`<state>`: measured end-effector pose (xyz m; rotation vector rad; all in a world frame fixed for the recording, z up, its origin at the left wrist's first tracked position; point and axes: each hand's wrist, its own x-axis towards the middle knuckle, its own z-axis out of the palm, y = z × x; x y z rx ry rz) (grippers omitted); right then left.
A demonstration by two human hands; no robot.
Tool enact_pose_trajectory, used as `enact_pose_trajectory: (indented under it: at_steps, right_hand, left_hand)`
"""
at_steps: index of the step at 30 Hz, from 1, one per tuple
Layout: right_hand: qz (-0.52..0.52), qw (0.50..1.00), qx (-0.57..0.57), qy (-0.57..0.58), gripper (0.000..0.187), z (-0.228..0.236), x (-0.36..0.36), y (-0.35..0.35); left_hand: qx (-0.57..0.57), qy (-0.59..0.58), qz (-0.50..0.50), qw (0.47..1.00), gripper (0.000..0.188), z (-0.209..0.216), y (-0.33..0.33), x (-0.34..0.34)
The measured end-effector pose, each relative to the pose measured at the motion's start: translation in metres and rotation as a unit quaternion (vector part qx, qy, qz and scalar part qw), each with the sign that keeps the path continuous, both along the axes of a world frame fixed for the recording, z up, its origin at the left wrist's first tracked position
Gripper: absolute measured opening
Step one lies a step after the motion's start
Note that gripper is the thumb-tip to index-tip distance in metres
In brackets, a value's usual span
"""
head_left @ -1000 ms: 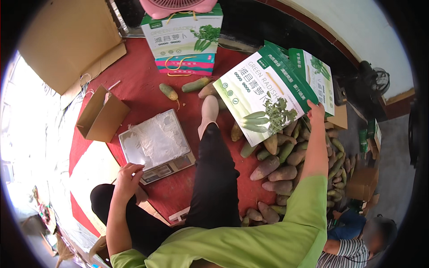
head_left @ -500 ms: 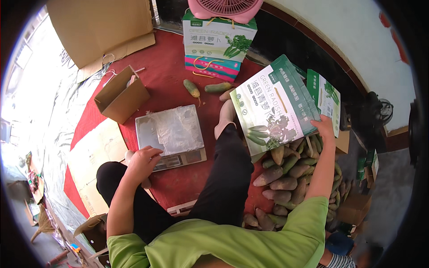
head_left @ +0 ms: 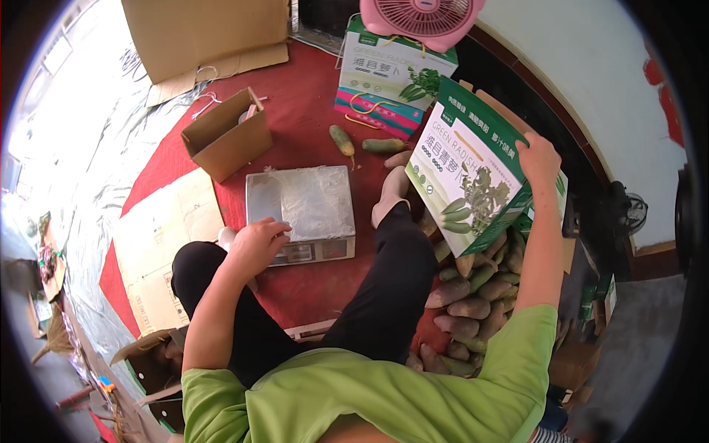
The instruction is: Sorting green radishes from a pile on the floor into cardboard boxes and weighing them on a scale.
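Observation:
My right hand [head_left: 539, 159] grips the top edge of a green-and-white carton [head_left: 461, 166] printed with radishes. The carton leans tilted at the right, its upper flaps partly raised behind the printed face. Below it spreads a heap of green radishes [head_left: 470, 308], partly hidden by the carton and my arm. My left hand [head_left: 258, 247] rests at the near left edge of a flat-topped weighing scale [head_left: 310, 207], fingers stretched out and holding nothing. Two loose green radishes [head_left: 342, 140] lie beyond the scale on the red mat [head_left: 295, 111].
A small open brown box [head_left: 229, 136] stands at the left, near a flattened cardboard sheet [head_left: 166, 247]. Stacked cartons [head_left: 391, 70] carry a pink fan [head_left: 425, 18] at the back. A large brown cardboard panel [head_left: 207, 37] stands at the far left.
My right hand has shifted from the carton's lower right corner up along its top edge. The carton has turned and tilted, nearer the stacked cartons. My left hand stays by the scale.

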<state>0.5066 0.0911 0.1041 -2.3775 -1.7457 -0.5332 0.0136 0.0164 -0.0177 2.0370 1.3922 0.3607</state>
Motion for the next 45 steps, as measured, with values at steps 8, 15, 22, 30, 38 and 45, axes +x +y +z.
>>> enact_pose_trajectory:
  at_steps: [8,15,22,30,38,45]
  right_hand:
    - [0.138,0.989,0.051,0.002,0.022,0.032,-0.078,0.016]
    - [0.351,0.912,0.143,0.16,0.014,0.009,-0.147,0.021]
    - [0.429,0.859,0.111,0.255,0.01,-0.071,-0.204,-0.005]
    - [0.466,0.821,0.04,0.328,0.01,-0.105,-0.185,-0.029]
    - [0.46,0.824,0.01,0.33,0.011,-0.11,-0.176,-0.04]
    - [0.457,0.825,0.002,0.333,0.01,-0.112,-0.173,-0.046]
  left_hand:
    - [0.025,0.006,0.022,0.999,0.02,-0.003,-0.001,-0.014]
    - [0.014,0.027,0.033,0.999,0.024,-0.007,-0.002,-0.026]
    - [-0.027,0.124,0.025,0.992,0.045,-0.013,-0.008,-0.031]
    - [-0.059,0.2,0.003,0.978,0.063,-0.014,-0.007,-0.031]
    - [-0.054,0.182,0.019,0.982,0.059,-0.025,-0.008,-0.038]
    - [-0.06,0.164,0.034,0.984,0.057,-0.022,-0.011,-0.044]
